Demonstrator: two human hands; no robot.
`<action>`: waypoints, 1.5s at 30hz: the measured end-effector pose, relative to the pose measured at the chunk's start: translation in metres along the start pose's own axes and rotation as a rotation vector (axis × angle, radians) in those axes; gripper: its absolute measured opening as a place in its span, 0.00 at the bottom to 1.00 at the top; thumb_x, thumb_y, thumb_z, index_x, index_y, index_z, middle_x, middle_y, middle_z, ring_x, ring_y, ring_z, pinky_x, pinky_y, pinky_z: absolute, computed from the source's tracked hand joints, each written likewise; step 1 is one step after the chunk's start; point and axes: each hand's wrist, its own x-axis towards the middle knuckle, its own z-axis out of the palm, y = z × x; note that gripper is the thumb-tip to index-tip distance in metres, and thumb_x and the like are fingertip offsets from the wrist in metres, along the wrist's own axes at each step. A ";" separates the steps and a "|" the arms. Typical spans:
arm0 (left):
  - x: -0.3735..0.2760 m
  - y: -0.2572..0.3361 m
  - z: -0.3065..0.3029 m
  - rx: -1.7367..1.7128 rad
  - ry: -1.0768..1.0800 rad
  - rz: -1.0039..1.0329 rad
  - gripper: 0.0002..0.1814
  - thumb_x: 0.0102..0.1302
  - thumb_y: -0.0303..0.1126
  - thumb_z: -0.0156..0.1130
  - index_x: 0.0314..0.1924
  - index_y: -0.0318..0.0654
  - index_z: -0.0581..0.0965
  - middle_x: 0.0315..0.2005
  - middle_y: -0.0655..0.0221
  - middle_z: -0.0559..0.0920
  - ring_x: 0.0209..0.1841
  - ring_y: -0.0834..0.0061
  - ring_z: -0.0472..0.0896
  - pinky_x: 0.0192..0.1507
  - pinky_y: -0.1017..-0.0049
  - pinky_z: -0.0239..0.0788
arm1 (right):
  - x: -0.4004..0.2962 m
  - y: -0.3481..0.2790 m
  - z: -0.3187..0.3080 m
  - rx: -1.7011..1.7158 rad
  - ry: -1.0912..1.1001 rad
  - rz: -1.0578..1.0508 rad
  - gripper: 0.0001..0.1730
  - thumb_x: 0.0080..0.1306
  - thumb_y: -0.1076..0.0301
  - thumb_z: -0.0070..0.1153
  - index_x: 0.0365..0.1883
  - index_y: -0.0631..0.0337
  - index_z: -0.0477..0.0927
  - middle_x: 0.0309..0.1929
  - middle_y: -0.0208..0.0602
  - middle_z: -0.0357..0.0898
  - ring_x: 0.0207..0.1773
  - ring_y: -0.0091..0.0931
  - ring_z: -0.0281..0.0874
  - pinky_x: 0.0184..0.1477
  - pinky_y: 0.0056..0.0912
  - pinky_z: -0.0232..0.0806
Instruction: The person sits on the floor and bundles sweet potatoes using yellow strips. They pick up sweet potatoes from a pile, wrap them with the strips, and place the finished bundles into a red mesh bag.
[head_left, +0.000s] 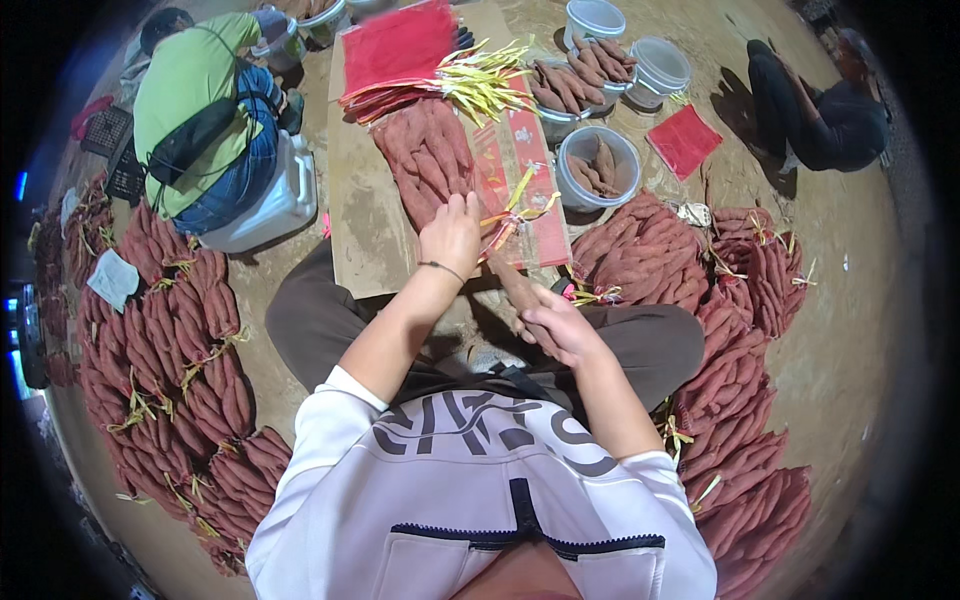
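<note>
A red mesh bag (427, 157) filled with long sweet potatoes lies on a cardboard-topped surface (367, 259) before me. My left hand (451, 231) grips the near end of this bag, with its fingers over the mesh. Yellow and white drawstring ends (519, 214) stick out to the right of that hand. In my right hand (561, 324) is a single long sweet potato (514, 283), held by its lower part. Its far tip points toward the bag's near end. At the back of the cardboard rests a stack of flat red mesh bags (401, 49) with yellow ties (484, 79).
Filled mesh bags lie on the ground at left (172, 330) and right (720, 390). Plastic buckets (598, 169), some holding sweet potatoes, stand beyond the cardboard's right side. One person (199, 97) sits on a white jerrycan (277, 202); another person (832, 120) crouches far right.
</note>
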 end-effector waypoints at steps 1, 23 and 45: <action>0.006 -0.002 0.006 -0.011 -0.010 -0.004 0.12 0.67 0.30 0.55 0.49 0.38 0.77 0.38 0.61 0.80 0.38 0.59 0.86 0.34 0.62 0.79 | 0.011 0.000 0.001 -0.002 0.002 -0.020 0.34 0.68 0.76 0.52 0.73 0.63 0.63 0.47 0.34 0.76 0.37 0.22 0.76 0.34 0.24 0.69; 0.004 0.022 -0.001 -0.268 0.140 -0.006 0.13 0.68 0.39 0.63 0.48 0.46 0.87 0.32 0.60 0.85 0.34 0.55 0.85 0.37 0.59 0.77 | 0.190 -0.004 -0.033 0.579 -0.040 -0.216 0.05 0.70 0.76 0.50 0.39 0.58 0.78 0.35 0.35 0.82 0.34 0.29 0.81 0.37 0.36 0.75; 0.001 0.040 0.015 -0.340 0.138 -0.005 0.10 0.68 0.39 0.62 0.45 0.49 0.87 0.28 0.62 0.82 0.31 0.55 0.84 0.33 0.59 0.76 | 0.162 0.041 -0.022 -0.593 0.574 -0.608 0.19 0.78 0.69 0.46 0.64 0.67 0.71 0.52 0.53 0.82 0.57 0.37 0.81 0.58 0.39 0.70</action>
